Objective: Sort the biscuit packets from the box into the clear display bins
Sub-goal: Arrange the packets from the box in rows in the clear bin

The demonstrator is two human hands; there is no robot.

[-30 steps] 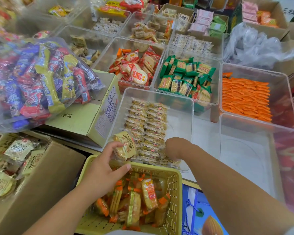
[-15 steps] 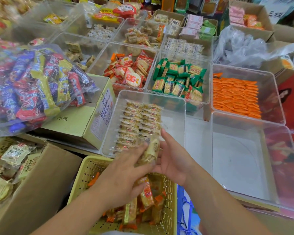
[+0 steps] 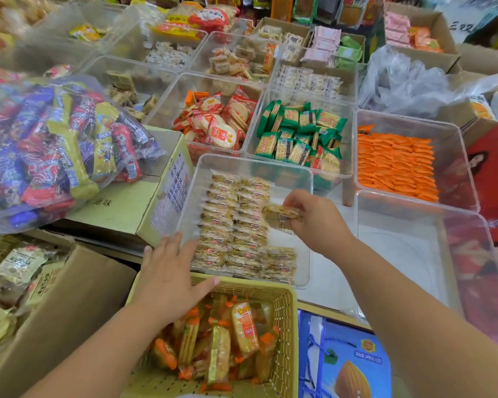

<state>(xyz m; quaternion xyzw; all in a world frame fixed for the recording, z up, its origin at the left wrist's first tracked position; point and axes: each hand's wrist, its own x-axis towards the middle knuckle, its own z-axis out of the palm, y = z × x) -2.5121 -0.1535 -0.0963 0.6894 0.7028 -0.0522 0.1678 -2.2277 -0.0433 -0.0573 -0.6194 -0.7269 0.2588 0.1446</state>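
My right hand (image 3: pixel 316 219) pinches a yellow-brown biscuit packet (image 3: pixel 281 214) above the right side of a clear display bin (image 3: pixel 253 165). Rows of the same biscuit packets (image 3: pixel 230 222) fill the bin's left and front parts. My left hand (image 3: pixel 170 271) hovers flat with spread fingers over the bin's near left corner and the rim of a yellow basket (image 3: pixel 288 311). The basket holds orange-wrapped biscuit packets (image 3: pixel 227 337). An open cardboard box (image 3: pixel 69 305) with pale packets (image 3: pixel 18 262) stands at the lower left.
An unfilled clear bin (image 3: pixel 400 254) stands right of the one I fill. Behind are bins of green packets (image 3: pixel 299 133), red packets (image 3: pixel 219 124) and orange packets (image 3: pixel 394 165). A bag of mixed sweets (image 3: pixel 55 145) lies on a green carton (image 3: pixel 127 202) at left.
The packet passed from my left hand to my right hand, which moved it up and right over the bin. My left hand drew back down to the basket rim, holding nothing.
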